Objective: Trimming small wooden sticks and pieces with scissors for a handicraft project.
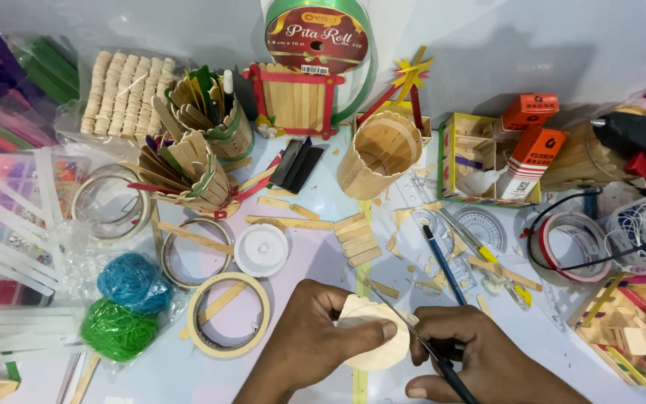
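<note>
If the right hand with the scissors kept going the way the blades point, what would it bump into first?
Probably the round wooden piece that the left hand holds; the right hand's scissors already lie across its edge.

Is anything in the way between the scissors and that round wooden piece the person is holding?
Nothing visible. The left hand holds the round wooden piece, and the scissors in the right hand already meet its right edge.

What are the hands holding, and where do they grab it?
The left hand pinches a round wooden disc by its edge, thumb on top. The right hand grips thin scissors by the dark handle end, blades at the disc's edge.
</note>
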